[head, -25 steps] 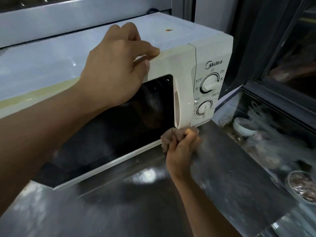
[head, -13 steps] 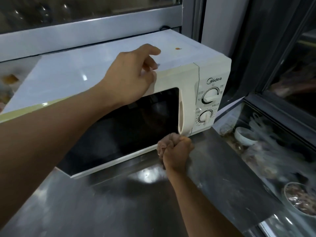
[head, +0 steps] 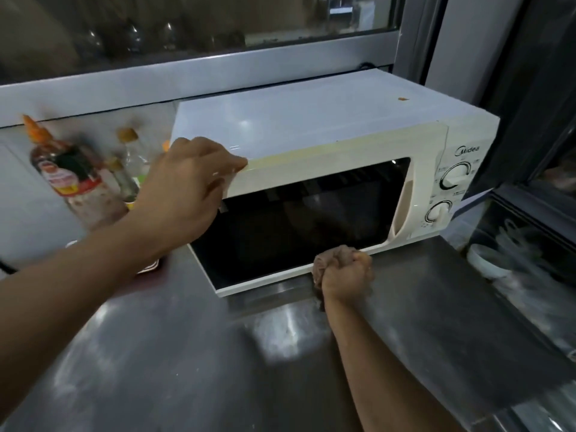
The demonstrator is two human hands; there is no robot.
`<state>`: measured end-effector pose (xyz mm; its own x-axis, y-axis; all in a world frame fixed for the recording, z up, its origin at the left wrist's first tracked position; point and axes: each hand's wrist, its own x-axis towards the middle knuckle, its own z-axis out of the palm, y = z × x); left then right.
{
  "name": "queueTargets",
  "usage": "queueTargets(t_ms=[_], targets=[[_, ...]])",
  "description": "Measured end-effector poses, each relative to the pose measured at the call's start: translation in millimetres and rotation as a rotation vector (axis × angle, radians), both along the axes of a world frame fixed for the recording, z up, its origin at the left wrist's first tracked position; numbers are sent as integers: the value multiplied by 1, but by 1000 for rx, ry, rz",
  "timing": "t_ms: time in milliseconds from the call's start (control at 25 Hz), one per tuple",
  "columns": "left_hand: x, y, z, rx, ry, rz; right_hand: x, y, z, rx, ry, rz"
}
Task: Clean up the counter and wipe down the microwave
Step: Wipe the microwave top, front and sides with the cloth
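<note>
At the far left of the steel counter (head: 156,353), a blurred red-labelled sauce bottle (head: 67,173) is seen, its writing unreadable. The left hand (head: 184,194) is clamped on the top left corner of the microwave (head: 311,132), marked "Midea". The right hand (head: 346,277) is closed on a brown cloth (head: 330,260) at the door's lower edge.

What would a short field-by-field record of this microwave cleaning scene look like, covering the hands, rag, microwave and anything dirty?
left hand: grips top front left corner of microwave
right hand: fist closed on rag
rag position: at the door's bottom edge, just above the counter
microwave door: shut
visible dirt: small orange spot on microwave top
beside microwave: sauce bottles, blurred
</note>
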<state>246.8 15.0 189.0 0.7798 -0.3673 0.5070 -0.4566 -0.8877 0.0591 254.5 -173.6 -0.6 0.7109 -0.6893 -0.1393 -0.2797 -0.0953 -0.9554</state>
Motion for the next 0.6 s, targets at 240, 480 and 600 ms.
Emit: queueTargets(t_ms=[240, 480, 600], targets=[[6, 7, -18, -12, -106, -58, 6, -19, 1, 53, -88, 88], [8, 9, -23, 15, -143, -76, 23, -59, -9, -5, -80, -71], [6, 7, -21, 45, -143, -67, 10, -22, -14, -60, -165, -82]])
